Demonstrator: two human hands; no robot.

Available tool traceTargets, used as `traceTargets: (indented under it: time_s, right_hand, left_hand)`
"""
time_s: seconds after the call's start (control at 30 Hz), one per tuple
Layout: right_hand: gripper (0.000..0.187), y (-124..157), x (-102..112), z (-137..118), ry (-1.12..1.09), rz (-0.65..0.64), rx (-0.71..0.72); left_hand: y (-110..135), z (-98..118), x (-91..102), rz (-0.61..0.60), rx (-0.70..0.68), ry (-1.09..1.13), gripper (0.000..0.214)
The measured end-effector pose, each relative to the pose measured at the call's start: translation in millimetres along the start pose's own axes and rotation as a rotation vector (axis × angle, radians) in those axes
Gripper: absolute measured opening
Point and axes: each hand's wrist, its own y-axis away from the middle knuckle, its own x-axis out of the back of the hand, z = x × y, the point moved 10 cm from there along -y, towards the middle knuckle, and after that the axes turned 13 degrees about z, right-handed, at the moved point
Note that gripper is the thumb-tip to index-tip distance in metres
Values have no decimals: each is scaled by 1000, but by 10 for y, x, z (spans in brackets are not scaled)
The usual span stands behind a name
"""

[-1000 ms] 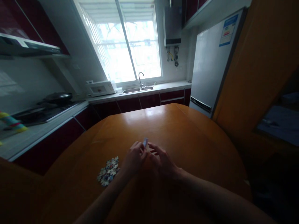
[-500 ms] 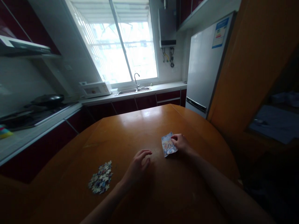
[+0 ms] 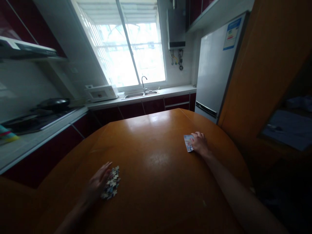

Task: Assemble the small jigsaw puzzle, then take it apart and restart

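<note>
On the wooden table [image 3: 151, 139], a heap of jigsaw puzzle pieces [image 3: 112, 184] lies at the left, many with pale sides up. My left hand [image 3: 96, 182] is at the heap's left side, its fingers stretched out and partly covering the pieces. It is open, and I cannot tell whether it touches them. Farther right, a small blue printed sheet [image 3: 188, 143] with a coloured picture lies on the table. My right hand [image 3: 200, 143] is on the sheet's right part, fingers curled over it and hiding that side.
Behind the table runs a counter with a sink [image 3: 138, 95], a tap [image 3: 144, 84] and a white microwave [image 3: 101, 93]. A fridge [image 3: 215, 65] stands at the back right. On the left, a dark pan [image 3: 55, 103] sits on the stove [image 3: 31, 120].
My right hand has carried the printed sheet to the right and farther away. My left hand has moved left, from the table's middle to the puzzle heap.
</note>
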Motion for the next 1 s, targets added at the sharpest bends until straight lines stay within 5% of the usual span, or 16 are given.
traceTargets:
  time_s: [0.23,0.47,0.57,0.73,0.87,1.0]
  right_hand:
    - [53,167,-324,-124,24,-180,117]
    - [40,36,62,-193,-82,-12,155]
    - [35,89,223,-452,-158,81,191]
    - [30,305,233,-804,-236,85,270]
    - [36,306,65,-664,-191,53,223]
    - [43,165,-69,-337,-121,30,159]
  left_hand:
    - [154,333,-320,-121,-144,-83,61]
    - [237,643,-434,-97,-125,-142,60]
    - [352,1036,-589,-115,-170,-81,54]
    - [600,1984,-975,-218,-294,48,50]
    - [679,2555,-1212,-278,-381,105,50]
    - [652,2751,-1240,-286,-416,165,51]
